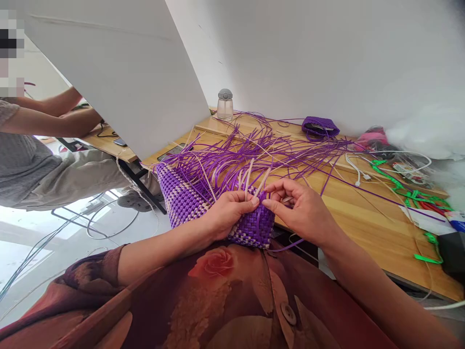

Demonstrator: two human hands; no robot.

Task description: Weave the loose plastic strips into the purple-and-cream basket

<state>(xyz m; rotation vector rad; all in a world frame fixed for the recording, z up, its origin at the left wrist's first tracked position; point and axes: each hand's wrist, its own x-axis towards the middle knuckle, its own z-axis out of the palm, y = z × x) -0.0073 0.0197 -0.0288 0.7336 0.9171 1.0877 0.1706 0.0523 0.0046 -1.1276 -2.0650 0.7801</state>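
A woven basket [187,196] of purple and cream strips leans against my body at the table's front edge, with many loose strips fanning out from its upper rim. My left hand [232,211] is closed at the rim near its right end, thumb and fingers pinching the woven edge and strips. Just to the right, my right hand [298,208] has thumb and index finger pinched together at a purple strip beside the corner. Its other fingers are curled. A purple strip hangs in a loop down the basket's right side.
On the wooden table [348,213] are a clear bottle [225,107], a small purple woven piece [319,127], a phone [171,152], a white cable and green strips [387,174]. A person [32,160] sits at the left beyond a white partition [119,68].
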